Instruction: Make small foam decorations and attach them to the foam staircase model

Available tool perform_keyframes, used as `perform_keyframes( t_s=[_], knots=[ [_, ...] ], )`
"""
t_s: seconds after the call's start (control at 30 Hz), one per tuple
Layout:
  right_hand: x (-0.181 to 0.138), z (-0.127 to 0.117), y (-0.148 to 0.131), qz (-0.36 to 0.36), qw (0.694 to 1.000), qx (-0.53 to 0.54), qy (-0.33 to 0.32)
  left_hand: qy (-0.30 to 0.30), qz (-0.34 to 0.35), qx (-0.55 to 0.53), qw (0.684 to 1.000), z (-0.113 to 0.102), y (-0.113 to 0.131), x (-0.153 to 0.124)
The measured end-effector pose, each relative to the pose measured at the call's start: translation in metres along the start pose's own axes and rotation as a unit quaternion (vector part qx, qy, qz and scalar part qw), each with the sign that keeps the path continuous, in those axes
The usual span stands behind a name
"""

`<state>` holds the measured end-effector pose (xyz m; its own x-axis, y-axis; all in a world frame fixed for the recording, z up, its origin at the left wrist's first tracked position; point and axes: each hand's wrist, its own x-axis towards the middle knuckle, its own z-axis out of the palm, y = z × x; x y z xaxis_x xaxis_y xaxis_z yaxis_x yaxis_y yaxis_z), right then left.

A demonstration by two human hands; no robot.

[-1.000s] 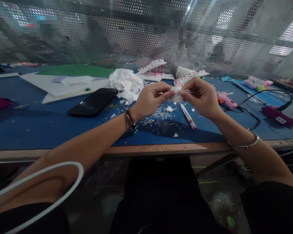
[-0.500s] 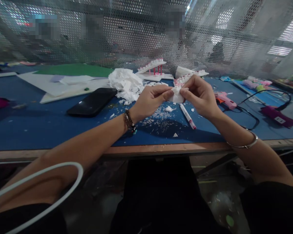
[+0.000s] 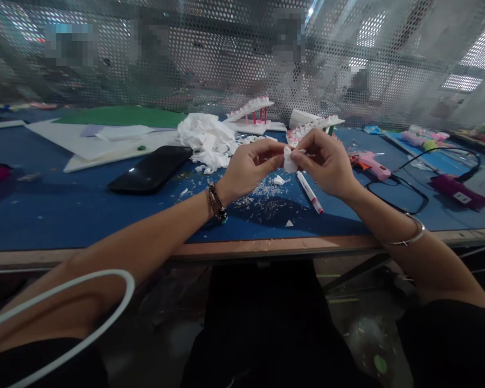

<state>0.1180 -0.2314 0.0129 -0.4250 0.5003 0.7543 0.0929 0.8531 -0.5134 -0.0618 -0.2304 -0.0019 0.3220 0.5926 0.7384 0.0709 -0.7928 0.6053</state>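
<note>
Both of my hands meet above the blue table [image 3: 64,210] and pinch one small white foam piece [image 3: 289,160]. My left hand [image 3: 248,168] grips it from the left with thumb and fingers closed. My right hand [image 3: 327,161] holds it from the right, and a thin blade-like tip seems to stick out between its fingers. White shavings [image 3: 262,194] lie scattered on the table right under the hands. A white and red marker [image 3: 310,192] lies just beneath my right hand.
A black phone [image 3: 151,168] lies to the left, with a heap of white foam scraps [image 3: 206,137] behind it. Toothed pink and white models [image 3: 253,110] stand at the back. A pink glue gun [image 3: 369,163] and black cable [image 3: 404,194] lie right. A perforated screen [image 3: 210,59] closes the far side.
The foam piece has turned between my fingers and now shows a narrower side. Both hands have shifted slightly left and stayed closed on it.
</note>
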Motion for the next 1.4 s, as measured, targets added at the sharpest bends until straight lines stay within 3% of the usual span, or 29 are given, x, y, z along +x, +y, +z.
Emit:
perform_keyframes(
  t_s=[0.3, 0.63, 0.83, 1.1, 1.4],
  knots=[
    [0.001, -0.001, 0.000, -0.021, 0.999, -0.038, 0.009, -0.016, 0.059, 0.099, 0.993, -0.003, 0.009, -0.002],
    [-0.001, -0.004, -0.002, -0.070, 0.993, -0.089, 0.027, 0.011, 0.002, 0.059, 0.998, -0.002, 0.011, 0.001],
    [0.000, -0.011, -0.010, -0.157, 0.965, -0.206, -0.034, 0.003, -0.022, 0.061, 0.998, -0.004, 0.008, 0.000],
    [0.001, -0.016, -0.009, -0.207, 0.947, -0.242, -0.032, -0.013, -0.032, 0.044, 0.998, -0.004, 0.008, 0.002],
    [0.002, -0.019, -0.014, -0.191, 0.936, -0.286, -0.070, -0.013, -0.048, 0.027, 0.998, -0.005, 0.005, 0.002]
  ],
)
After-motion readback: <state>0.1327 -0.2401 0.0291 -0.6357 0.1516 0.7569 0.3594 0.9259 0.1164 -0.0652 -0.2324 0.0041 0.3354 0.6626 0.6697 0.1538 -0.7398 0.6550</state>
